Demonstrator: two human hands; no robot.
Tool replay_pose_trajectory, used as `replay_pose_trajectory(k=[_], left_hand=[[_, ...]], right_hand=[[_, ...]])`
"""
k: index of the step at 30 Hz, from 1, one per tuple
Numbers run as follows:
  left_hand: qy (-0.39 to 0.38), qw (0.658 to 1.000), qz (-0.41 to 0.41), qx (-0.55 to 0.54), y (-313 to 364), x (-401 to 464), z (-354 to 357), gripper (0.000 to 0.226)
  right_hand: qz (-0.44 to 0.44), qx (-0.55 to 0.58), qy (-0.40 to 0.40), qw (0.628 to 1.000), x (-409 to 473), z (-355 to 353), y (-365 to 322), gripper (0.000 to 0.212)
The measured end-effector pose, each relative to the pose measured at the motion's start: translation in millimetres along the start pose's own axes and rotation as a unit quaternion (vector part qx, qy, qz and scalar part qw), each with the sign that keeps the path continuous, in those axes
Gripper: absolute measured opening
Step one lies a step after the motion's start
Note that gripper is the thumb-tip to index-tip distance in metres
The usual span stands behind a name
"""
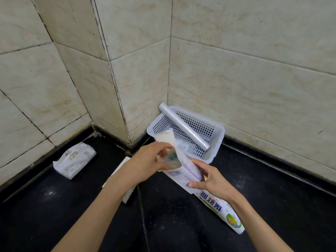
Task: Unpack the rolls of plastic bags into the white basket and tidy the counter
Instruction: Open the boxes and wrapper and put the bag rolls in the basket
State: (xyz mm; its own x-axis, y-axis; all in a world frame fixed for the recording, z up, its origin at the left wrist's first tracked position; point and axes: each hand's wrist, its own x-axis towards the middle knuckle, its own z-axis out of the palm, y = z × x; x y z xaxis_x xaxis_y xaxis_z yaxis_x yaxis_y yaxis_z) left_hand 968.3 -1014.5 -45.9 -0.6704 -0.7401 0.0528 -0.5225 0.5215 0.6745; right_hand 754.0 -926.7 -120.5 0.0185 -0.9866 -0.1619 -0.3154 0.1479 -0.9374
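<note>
A white perforated basket (217, 141) stands in the wall corner on the black counter. One clear roll of plastic bags (183, 128) leans across it, its top end over the back rim. Just in front of the basket I hold a lilac and white carton (189, 171) with its flap open. My left hand (145, 162) has its fingers in the carton's open mouth, on the flap. My right hand (212, 179) grips the carton's lower side. What is inside the carton is hard to make out.
A white and green carton (223, 210) lies on the counter under my right wrist. Another white box (125, 180) lies partly hidden under my left forearm. A white plastic packet (74, 160) rests at the left by the tiled wall.
</note>
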Motion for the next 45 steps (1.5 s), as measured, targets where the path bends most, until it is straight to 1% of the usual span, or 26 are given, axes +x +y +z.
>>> replay_pose_trajectory(k=[2, 4, 7, 9, 11, 14, 17, 21, 24, 26, 27, 29, 30, 33, 35, 36, 38, 40, 43, 45], left_hand=[[0.006, 1.0, -0.011, 0.005, -0.3, 0.4, 0.0, 0.043], [0.008, 1.0, -0.003, -0.012, 3.2, 0.7, -0.3, 0.041], [0.013, 0.999, 0.005, -0.034, 8.2, 1.8, 0.8, 0.028], [0.004, 1.0, 0.01, 0.018, 5.6, 4.0, 3.4, 0.025], [-0.012, 0.997, 0.007, 0.072, 0.9, 5.1, 6.4, 0.029], [-0.003, 0.996, 0.023, 0.082, -3.4, 5.2, 7.2, 0.03], [0.031, 0.997, 0.053, 0.055, -6.5, 4.0, 3.3, 0.023], [0.094, 0.994, 0.04, -0.035, -11.8, 5.7, -5.1, 0.015], [0.1, 0.984, 0.014, -0.145, -13.1, 12.8, -8.0, 0.01], [0.106, 0.972, -0.006, -0.209, -12.9, 19.1, -10.0, 0.01], [0.122, 0.967, -0.015, -0.223, -13.5, 24.0, -11.2, 0.011], [0.179, 0.952, -0.03, -0.246, -17.3, 35.6, -14.3, 0.013], [0.212, 0.938, -0.042, -0.27, -20.0, 43.8, -16.2, 0.014], [0.298, 0.878, -0.093, -0.364, -33.7, 72.3, -20.3, 0.012], [0.34, 0.847, -0.138, -0.385, -51.2, 94.2, -16.9, 0.016], [0.352, 0.837, -0.163, -0.386, -61.0, 105.6, -12.5, 0.018], [0.354, 0.827, -0.218, -0.379, -80.6, 127.4, 2.2, 0.022], [0.329, 0.828, -0.273, -0.364, -97.0, 147.1, 22.2, 0.021], [0.258, 0.85, -0.311, -0.337, -113.2, 173.4, 52.9, 0.009], [0.211, 0.865, -0.339, -0.303, -119.4, 188.4, 68.9, 0.01]], right_hand=[[0.001, 0.005, -0.005, 1.0, 1.4, -0.1, -1.7, 0.06], [-0.001, 0.013, -0.009, 1.0, 2.4, 0.0, -3.6, 0.06], [-0.007, 0.016, -0.009, 1.0, 3.2, 0.4, -4.9, 0.06], [-0.008, 0.012, -0.008, 1.0, 3.7, 1.0, -6.0, 0.059], [-0.013, 0.002, -0.012, 1.0, 3.6, 2.3, -7.3, 0.057], [-0.017, -0.001, -0.017, 1.0, 3.8, 3.5, -8.4, 0.055], [-0.012, 0.006, -0.022, 1.0, 4.9, 2.7, -9.3, 0.054], [0.002, 0.001, -0.023, 1.0, 8.3, -3.5, -12.2, 0.055], [0.019, -0.019, -0.001, 1.0, 13.7, -11.8, -13.1, 0.062], [0.015, -0.041, 0.025, 0.999, 17.2, -20.2, -15.5, 0.063], [0.007, -0.056, 0.038, 0.998, 19.2, -26.1, -16.3, 0.061], [-0.002, -0.081, 0.067, 0.994, 22.9, -39.8, -17.4, 0.056], [-0.003, -0.093, 0.086, 0.992, 26.3, -47.8, -16.9, 0.054], [0.005, -0.128, 0.17, 0.977, 40.5, -70.9, -9.2, 0.054], [0.024, -0.132, 0.237, 0.962, 50.8, -83.2, -2.0, 0.056], [0.033, -0.126, 0.262, 0.956, 55.6, -87.9, 1.6, 0.058], [0.039, -0.111, 0.293, 0.949, 64.4, -94.1, 8.7, 0.061], [0.026, -0.105, 0.31, 0.944, 72.6, -97.0, 15.4, 0.056], [0.03, -0.102, 0.321, 0.941, 84.3, -98.7, 24.7, 0.055], [0.036, -0.096, 0.323, 0.941, 90.6, -100.1, 29.8, 0.054]])
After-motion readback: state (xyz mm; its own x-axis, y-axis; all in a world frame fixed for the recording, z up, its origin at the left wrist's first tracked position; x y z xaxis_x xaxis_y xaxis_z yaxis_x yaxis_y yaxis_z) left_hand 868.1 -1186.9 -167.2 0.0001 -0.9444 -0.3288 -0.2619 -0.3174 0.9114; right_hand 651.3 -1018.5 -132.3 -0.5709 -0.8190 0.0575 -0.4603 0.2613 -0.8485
